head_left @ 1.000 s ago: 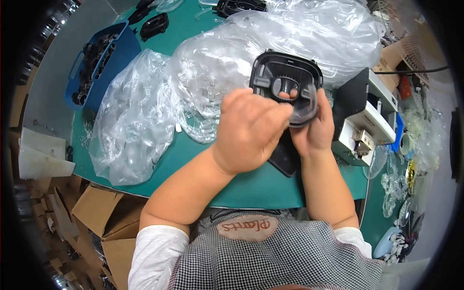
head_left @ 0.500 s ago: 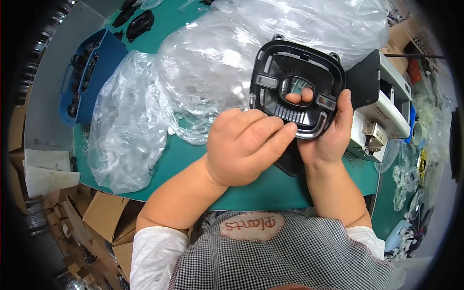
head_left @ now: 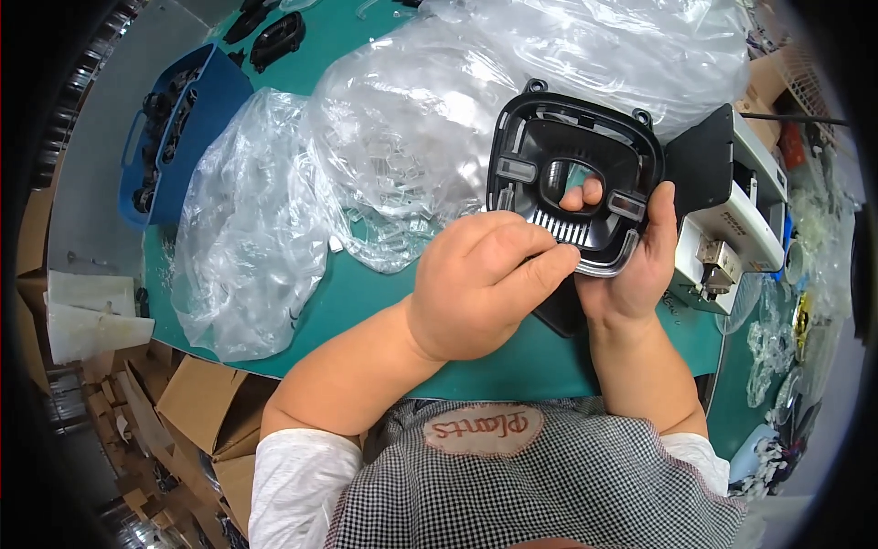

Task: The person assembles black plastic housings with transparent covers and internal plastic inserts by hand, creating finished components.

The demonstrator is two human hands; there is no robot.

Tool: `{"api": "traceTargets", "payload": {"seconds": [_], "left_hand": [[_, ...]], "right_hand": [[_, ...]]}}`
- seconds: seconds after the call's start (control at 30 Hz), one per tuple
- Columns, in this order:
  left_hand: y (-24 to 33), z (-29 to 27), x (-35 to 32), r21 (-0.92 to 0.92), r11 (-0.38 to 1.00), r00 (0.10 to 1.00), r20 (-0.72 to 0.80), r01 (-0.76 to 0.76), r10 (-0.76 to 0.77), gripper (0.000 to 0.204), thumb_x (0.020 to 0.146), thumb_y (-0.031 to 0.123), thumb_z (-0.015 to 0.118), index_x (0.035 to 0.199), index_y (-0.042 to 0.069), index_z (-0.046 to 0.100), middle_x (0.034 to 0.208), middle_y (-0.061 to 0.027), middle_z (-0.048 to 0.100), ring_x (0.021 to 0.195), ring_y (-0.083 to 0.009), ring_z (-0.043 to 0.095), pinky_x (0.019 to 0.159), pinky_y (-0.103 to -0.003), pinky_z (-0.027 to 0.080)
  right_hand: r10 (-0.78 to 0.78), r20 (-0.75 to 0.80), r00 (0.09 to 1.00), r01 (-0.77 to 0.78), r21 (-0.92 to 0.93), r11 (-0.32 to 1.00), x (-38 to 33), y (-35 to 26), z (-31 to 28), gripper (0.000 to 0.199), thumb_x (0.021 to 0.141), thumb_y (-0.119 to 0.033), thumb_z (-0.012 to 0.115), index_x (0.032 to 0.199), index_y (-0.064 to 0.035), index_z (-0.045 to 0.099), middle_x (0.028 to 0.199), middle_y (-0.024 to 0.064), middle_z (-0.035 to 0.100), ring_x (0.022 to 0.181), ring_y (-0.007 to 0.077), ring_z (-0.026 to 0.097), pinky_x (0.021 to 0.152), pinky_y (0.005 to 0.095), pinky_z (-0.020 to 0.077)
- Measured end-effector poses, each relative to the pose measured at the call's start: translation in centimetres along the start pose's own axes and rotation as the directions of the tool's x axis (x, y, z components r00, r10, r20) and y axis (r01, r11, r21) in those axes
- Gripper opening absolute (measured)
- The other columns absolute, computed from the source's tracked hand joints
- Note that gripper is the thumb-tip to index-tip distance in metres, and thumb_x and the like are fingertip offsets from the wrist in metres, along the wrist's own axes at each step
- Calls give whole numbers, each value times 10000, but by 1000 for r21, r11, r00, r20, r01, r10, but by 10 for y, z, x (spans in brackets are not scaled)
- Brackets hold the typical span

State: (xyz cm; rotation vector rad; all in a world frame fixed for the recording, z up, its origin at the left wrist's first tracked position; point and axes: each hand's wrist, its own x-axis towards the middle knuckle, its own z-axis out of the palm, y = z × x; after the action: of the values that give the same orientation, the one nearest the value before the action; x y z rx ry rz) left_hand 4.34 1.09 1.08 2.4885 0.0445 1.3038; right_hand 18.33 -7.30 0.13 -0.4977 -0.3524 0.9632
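A black plastic housing (head_left: 608,151), a rounded square frame with a central opening, slots and clear strips in its groove, is held up over the table. My right hand (head_left: 636,270) grips its lower right side, thumb along the edge; two fingertips show through the opening from behind. My left hand (head_left: 485,284) is closed at the housing's lower left rim, with thumb and forefinger pinched together against it. Whatever lies between those fingers is hidden. Along the lower edge, a clear strip (head_left: 599,269) shows beside the left thumb. Below the housing is a dark flat piece (head_left: 560,314), partly covered.
Clear plastic bags (head_left: 247,229) of small transparent parts spread over the green table (head_left: 366,316). A blue bin (head_left: 203,137) of black parts stands left, near loose black parts (head_left: 277,41). At right is a white machine (head_left: 722,215) with a black panel. Cardboard boxes (head_left: 197,403) lie lower left.
The view has shifted slightly, so everything sits a little further right. My left fingers stay pressed at the housing's lower rim, and my right hand keeps its hold.
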Motion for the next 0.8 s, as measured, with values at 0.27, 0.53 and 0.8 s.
{"api": "traceTargets", "payload": {"seconds": [0.27,0.53,0.8], "left_hand": [[-5,-7,5,-83,986,988,68,143,-137,232,687,9,757,904,77,710,810,-49,643,716,-234,619,611,-332,469],[1,-13,9,-106,967,969,113,231,-219,180,722,49,761,890,84,709,807,-59,657,733,-244,616,654,-349,472],[5,-20,9,-72,975,971,132,209,-199,178,718,60,757,885,87,702,811,-49,651,735,-242,612,647,-351,468]], "right_hand": [[94,-26,995,-93,39,995,7,-2,-6,390,1053,-426,346,1108,-98,550,953,148,668,843,264,677,598,294,543],[89,-97,991,-87,20,996,2,2,1,386,1055,-413,346,1098,-84,544,948,159,655,842,274,675,567,297,552],[17,-11,1000,-17,14,1000,-2,4,-2,372,1062,-399,318,1137,-88,509,944,170,644,800,243,669,512,265,511]]}}
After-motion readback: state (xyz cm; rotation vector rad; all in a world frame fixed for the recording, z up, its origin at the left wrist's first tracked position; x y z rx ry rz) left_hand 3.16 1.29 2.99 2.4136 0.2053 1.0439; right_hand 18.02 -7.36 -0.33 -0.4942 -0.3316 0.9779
